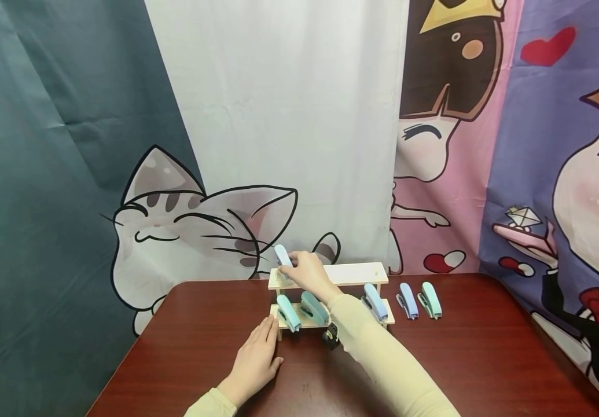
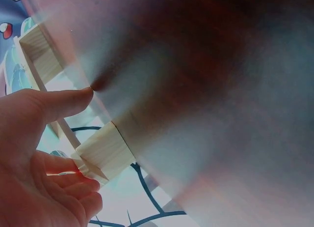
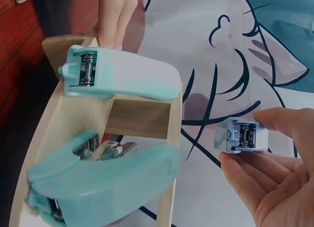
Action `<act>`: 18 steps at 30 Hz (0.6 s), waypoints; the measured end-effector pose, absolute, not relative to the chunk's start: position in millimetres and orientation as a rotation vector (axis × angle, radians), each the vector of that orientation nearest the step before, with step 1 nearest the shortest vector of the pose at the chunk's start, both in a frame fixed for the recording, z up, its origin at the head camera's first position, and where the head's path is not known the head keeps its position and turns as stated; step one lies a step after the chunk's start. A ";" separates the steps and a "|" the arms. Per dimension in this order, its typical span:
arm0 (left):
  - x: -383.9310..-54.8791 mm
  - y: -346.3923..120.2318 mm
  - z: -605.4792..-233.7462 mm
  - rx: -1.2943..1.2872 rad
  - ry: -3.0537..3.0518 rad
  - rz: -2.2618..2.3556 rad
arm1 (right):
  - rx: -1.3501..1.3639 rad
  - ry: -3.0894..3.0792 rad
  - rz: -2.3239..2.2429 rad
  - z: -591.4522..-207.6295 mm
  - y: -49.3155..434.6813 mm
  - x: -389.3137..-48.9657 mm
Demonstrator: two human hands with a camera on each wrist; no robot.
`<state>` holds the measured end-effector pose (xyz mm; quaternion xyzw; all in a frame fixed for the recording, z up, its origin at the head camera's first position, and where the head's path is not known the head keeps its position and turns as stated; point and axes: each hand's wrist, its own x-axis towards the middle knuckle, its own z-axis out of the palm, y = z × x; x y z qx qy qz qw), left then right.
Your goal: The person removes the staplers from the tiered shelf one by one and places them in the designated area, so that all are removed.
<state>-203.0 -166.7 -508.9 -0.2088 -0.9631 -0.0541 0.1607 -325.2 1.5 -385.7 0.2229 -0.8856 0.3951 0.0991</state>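
My right hand (image 1: 312,273) pinches a light blue stapler (image 1: 282,255) between thumb and fingers, at the left end of the upper shelf (image 1: 353,272) of a two-tier wooden rack. In the right wrist view, the spring end of this stapler (image 3: 243,135) faces the camera; whether it touches the shelf, I cannot tell. Straight fingers of my left hand (image 1: 256,356) touch the rack's left side, by the lower tier. On that tier stand a mint stapler (image 1: 289,313), a teal stapler (image 1: 313,308) and, at the right end, a blue stapler (image 1: 374,302), partly behind my right sleeve.
Right of the rack, a periwinkle stapler (image 1: 407,300) and a green stapler (image 1: 430,300) stand on the dark red table (image 1: 174,347). A printed cartoon curtain (image 1: 299,116) hangs close behind the table's back edge.
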 end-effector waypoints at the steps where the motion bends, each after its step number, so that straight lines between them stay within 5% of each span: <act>1: -202.9 -166.5 -509.2 -0.597 -2.748 -0.156 | 0.655 -2.620 1.159 -385.2 2.2 -324.8; 18: -202.6 -168.3 -508.8 -0.588 -2.756 -0.167 | 0.490 -2.620 1.124 -357.6 62.0 -334.8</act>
